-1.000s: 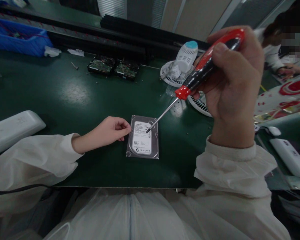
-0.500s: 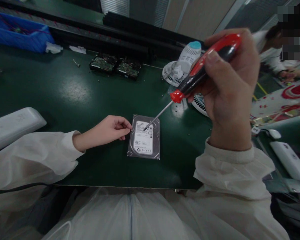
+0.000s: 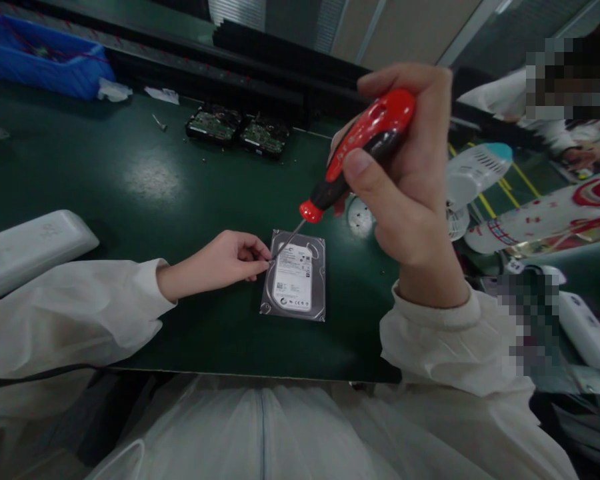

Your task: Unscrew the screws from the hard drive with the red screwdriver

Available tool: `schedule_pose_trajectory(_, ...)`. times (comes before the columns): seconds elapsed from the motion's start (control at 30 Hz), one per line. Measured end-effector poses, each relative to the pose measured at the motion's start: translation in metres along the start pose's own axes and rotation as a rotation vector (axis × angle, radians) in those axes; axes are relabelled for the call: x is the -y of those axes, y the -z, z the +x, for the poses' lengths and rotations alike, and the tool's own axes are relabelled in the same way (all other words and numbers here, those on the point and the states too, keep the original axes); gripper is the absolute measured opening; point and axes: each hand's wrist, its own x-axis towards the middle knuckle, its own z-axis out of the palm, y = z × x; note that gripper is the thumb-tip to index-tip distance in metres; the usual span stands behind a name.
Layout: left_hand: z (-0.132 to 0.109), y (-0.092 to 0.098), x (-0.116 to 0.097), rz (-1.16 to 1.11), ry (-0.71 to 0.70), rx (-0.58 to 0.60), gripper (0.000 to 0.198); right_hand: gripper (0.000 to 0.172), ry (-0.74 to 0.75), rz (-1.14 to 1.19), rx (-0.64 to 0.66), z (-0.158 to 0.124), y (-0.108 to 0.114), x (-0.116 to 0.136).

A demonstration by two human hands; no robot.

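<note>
My left hand [image 3: 225, 259] and right hand [image 3: 410, 180] bare; loose white coverall sleeves, gathered cuffs; centre front seam; thin black cable across left sleeve.

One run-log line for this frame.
right hand: grips screwdriver, tip at hard drive left edge | left hand: steadies that edge | green table

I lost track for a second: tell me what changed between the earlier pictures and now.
The right hand swung the screwdriver leftward, so its tip went from the hard drive label's upper middle to the drive's left edge, close to the left hand fingertips. Nothing was picked up or released. The left hand stayed at that edge; the drive stayed flat on the green table.
</note>
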Motion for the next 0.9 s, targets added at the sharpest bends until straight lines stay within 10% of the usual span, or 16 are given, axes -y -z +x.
schedule_pose_trajectory(0.33,0.002,0.000,-0.004,-0.038,0.007,0.018,0.026,0.040,0.260,-0.007,0.013,0.005,-0.011,-0.007)
schedule_pose_trajectory(0.9,0.001,0.001,-0.005,-0.073,0.016,0.014,0.024,0.041,0.216,-0.028,0.013,0.001,-0.014,-0.008)
